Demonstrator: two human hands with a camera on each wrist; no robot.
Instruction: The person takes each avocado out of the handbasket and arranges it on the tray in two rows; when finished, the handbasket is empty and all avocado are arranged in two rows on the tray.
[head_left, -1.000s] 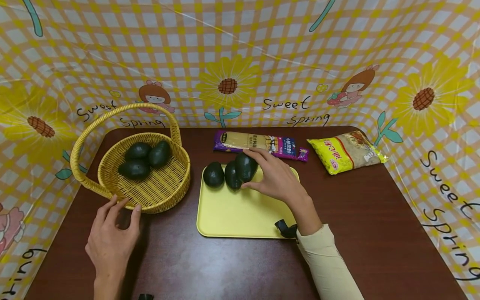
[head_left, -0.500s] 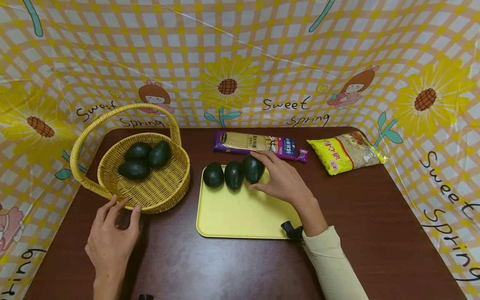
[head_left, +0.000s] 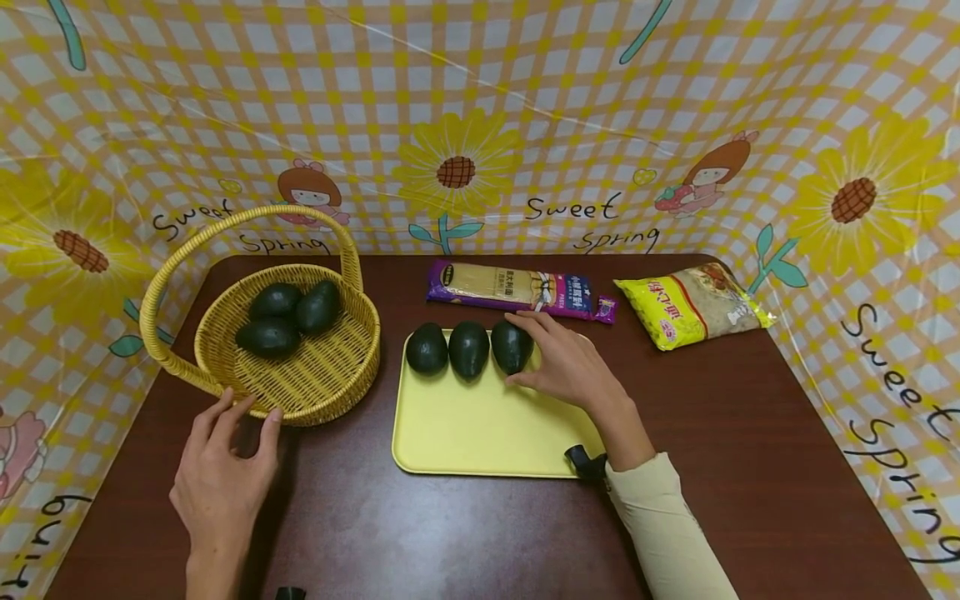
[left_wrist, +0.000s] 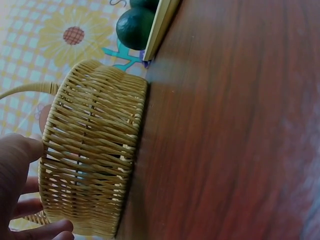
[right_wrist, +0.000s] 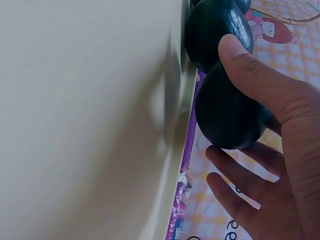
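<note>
My right hand (head_left: 566, 367) holds a dark green avocado (head_left: 512, 347) between thumb and fingers, at the back of a yellow tray (head_left: 480, 433). Two more avocados (head_left: 468, 350) stand in a row to its left on the tray. In the right wrist view the thumb lies along the near side of the held avocado (right_wrist: 230, 110), fingers at its far side. My left hand (head_left: 225, 471) rests by the front rim of a yellow wicker basket (head_left: 337, 392), thumb and fingers spread, fingertips right at the rim (left_wrist: 50, 130). Three avocados (head_left: 270, 337) lie inside the basket.
Behind the tray lies a purple pasta packet (head_left: 510, 287). A yellow bag of noodles (head_left: 690, 304) is at the back right. The basket's tall handle (head_left: 153, 308) arches above it. A black wrist strap piece (head_left: 585, 461) hangs over the tray's front right corner.
The right hand has moved the avocado to the right and down, from overlapping the middle avocado to beside it in the row. The left hand and basket have stayed put.
</note>
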